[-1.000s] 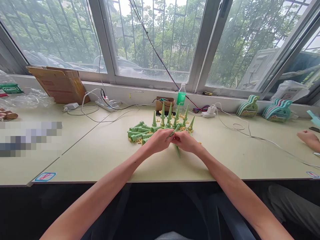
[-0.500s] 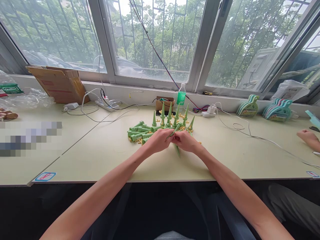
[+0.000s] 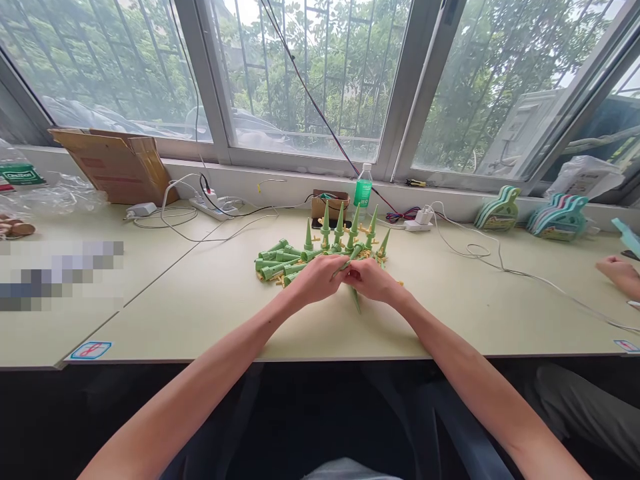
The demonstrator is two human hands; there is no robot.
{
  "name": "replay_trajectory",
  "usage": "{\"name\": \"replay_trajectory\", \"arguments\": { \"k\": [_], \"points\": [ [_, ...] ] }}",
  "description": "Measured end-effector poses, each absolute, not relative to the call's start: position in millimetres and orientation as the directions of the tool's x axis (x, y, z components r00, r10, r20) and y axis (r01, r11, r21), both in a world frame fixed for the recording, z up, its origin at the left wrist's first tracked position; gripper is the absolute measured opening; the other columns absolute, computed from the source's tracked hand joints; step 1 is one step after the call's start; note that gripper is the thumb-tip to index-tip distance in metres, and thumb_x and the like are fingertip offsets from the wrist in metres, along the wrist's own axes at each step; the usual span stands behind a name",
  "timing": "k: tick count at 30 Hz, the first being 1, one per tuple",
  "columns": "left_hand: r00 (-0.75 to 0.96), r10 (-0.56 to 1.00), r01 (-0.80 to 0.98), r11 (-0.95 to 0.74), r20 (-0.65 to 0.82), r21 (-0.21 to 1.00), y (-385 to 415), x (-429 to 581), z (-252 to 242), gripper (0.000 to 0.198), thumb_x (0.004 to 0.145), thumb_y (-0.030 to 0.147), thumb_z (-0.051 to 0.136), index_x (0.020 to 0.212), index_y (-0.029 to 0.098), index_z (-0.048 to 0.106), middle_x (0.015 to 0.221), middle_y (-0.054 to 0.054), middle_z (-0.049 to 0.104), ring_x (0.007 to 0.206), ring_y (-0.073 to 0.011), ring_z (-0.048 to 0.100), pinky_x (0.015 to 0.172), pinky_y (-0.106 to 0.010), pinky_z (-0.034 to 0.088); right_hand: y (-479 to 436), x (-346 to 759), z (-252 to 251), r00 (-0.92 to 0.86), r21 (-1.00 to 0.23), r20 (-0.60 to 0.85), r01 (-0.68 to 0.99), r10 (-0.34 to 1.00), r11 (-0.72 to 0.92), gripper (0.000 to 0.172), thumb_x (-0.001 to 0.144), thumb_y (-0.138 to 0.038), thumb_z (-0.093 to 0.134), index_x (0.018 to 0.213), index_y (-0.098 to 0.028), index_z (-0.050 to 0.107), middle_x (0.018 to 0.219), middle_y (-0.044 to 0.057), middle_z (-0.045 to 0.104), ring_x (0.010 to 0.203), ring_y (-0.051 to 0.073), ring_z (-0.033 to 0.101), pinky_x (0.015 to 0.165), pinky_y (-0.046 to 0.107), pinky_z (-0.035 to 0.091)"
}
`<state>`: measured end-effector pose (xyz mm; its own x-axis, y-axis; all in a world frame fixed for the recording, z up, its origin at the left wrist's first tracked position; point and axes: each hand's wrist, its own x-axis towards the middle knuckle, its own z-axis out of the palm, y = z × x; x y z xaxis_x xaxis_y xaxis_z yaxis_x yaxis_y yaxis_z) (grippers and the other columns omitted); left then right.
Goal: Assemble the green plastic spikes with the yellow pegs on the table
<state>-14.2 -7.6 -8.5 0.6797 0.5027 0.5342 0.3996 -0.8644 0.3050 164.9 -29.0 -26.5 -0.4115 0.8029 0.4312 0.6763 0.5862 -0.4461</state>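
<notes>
My left hand (image 3: 317, 280) and my right hand (image 3: 373, 281) meet at the middle of the pale table (image 3: 210, 307), fingers closed. Between them they grip a green plastic cone spike (image 3: 355, 255); a second spike's tip (image 3: 356, 303) pokes down below my right hand. Just beyond my hands lies a pile of green cones (image 3: 280, 261) on their sides, mixed with small yellow parts. Several cones stand upright (image 3: 340, 230) in a row behind my hands.
A green bottle (image 3: 363, 190), a small cardboard box (image 3: 329, 205), a power strip (image 3: 215, 208) and white cables (image 3: 480, 257) lie along the window side. A folded carton (image 3: 117, 167) leans at back left. Another person's hand (image 3: 620, 275) rests at the right edge.
The view has shifted slightly upward. My hands stay together on the green cone spike with barely any movement.
</notes>
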Motion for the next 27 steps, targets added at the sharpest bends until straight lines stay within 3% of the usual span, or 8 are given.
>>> {"name": "replay_trajectory", "arguments": {
  "k": [15, 27],
  "points": [
    [0.709, 0.44, 0.355, -0.898, 0.551, 0.26, -5.1, -15.2, -9.9, 0.019, 0.087, 0.012, 0.04, 0.073, 0.017, 0.051, 0.069, -0.002, 0.054, 0.062, -0.0129, 0.045, 0.057, -0.025, 0.033, -28.4, 166.4, -27.0, -0.423, -0.43, 0.451, 0.669, 0.786, 0.607, 0.024, 0.088, -0.027, 0.05, 0.066, -0.018, 0.049, 0.056, -0.004, 0.039, 0.054, 0.01, 0.029, 0.052, 0.023, 0.028],
    [0.559, 0.554, 0.384, -0.832, 0.617, 0.4, -3.4, -13.7, -11.9, 0.019, 0.091, 0.021, 0.042, 0.078, 0.017, 0.056, 0.07, -0.001, 0.055, 0.059, -0.0109, 0.043, 0.057, -0.024, 0.034, -31.2, 162.7, -21.7, -0.383, -0.492, 0.485, 0.623, 0.786, 0.608, 0.021, 0.089, -0.033, 0.053, 0.075, -0.017, 0.056, 0.06, -0.003, 0.046, 0.055, 0.009, 0.037, 0.055, 0.022, 0.031]
  ]
}}
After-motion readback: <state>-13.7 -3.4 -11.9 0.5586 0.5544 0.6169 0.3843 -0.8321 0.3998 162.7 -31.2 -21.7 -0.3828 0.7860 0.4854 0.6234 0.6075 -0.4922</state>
